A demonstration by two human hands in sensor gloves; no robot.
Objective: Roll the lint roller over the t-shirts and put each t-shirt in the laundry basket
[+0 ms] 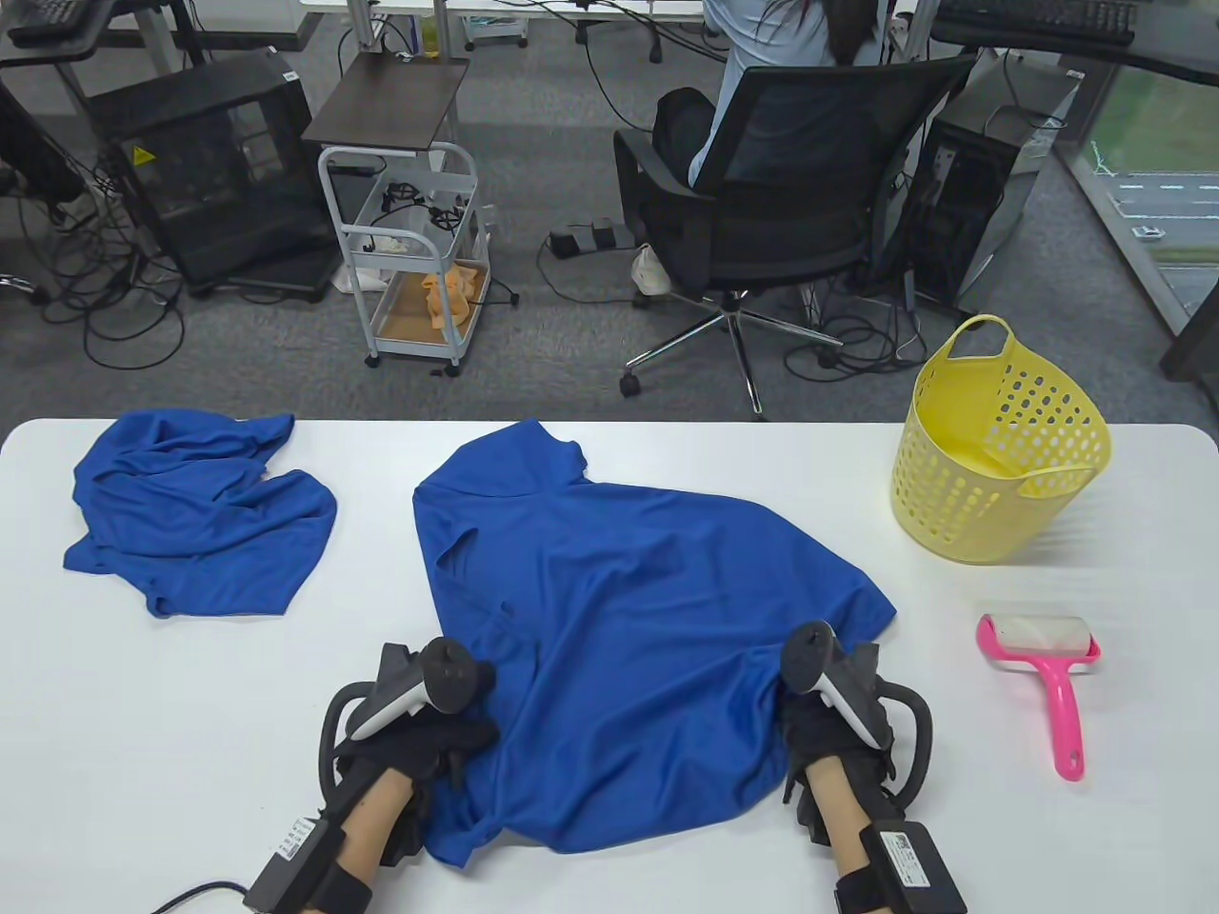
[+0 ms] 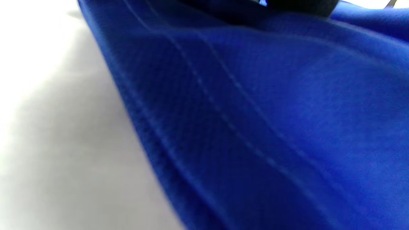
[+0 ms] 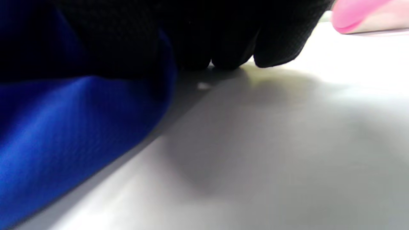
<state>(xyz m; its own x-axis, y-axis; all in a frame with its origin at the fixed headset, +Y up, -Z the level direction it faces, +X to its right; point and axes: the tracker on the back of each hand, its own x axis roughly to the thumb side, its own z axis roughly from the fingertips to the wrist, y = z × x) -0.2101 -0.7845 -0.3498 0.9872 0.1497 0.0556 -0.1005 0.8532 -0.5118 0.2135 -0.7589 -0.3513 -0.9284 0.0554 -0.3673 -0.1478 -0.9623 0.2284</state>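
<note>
A blue t-shirt (image 1: 629,619) lies spread across the middle of the white table (image 1: 190,743), its knit fabric rumpled into soft folds. The left hand (image 1: 429,724) rests at its near-left edge and the right hand (image 1: 833,709) at its near-right edge; from above the trackers hide the fingers. The right wrist view shows what the table view does not: black gloved fingertips (image 3: 274,54) curled down to the tabletop with the blue cloth (image 3: 64,134) bunched against them, so that hand seems to grip the hem. The left wrist view is filled by blurred fabric (image 2: 255,127) with two lines of pale stitching; whether the left fingers grip or merely press it I cannot tell.

To the right, apart from the shirt, lies a pink lint roller (image 1: 1048,666), handle toward the near edge. Beyond it stands a yellow perforated plastic laundry basket (image 1: 990,457) with loop handles. A second blue t-shirt (image 1: 200,514) sits crumpled at the far left. Past the table, a person sits in a black mesh office chair (image 1: 790,200).
</note>
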